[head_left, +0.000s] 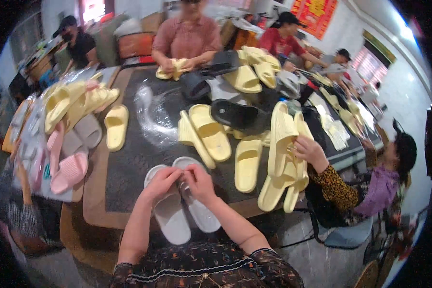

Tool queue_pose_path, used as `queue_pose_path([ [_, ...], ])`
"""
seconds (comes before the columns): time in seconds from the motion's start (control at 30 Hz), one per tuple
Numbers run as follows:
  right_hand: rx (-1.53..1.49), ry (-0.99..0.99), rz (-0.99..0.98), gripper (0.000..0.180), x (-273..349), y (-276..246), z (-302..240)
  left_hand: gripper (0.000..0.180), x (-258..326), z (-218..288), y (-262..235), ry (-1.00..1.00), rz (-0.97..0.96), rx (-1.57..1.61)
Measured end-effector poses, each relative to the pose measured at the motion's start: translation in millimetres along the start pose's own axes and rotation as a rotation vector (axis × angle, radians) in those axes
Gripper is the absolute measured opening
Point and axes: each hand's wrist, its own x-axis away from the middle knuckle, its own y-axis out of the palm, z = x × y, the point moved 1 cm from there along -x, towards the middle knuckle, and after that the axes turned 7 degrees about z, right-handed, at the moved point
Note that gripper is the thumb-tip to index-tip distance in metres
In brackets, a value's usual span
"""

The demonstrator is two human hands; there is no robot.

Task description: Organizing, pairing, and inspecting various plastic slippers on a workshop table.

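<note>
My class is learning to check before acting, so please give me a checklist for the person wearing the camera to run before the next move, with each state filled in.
1. Both hands at the pair: ok; left hand and right hand are on the grey slippers.
2. Slippers match in colour: ok; both grey.
3. Pair wholly over the table: not ok; the heels appear past its near edge.
4. Fingers closed around the straps: cannot tell; the hands hide this.
5. Neighbour's hand clear: ok; it is at the yellow slippers, apart.
</note>
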Motion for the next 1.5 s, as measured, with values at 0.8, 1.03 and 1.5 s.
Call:
queue_pose_path([
  [0.8,-0.503,0.216,-0.077,0.016,-11.4,19.7,37.8,0.009,15.7,-21.3,8.9,0.43,0.414,-0.305],
  [1.03,-0.427,0.219,-0.077,0.01,-11.1,17.2,35.7,0.006,13.8,-39.2,5.4,0.435,0.454,-0.216],
  [1.5,-0.357,0.108,-0.171,0.011,-11.0,16.4,34.7,0.005,17.3,-26.0,10.5,0.484,0.462,-0.261],
])
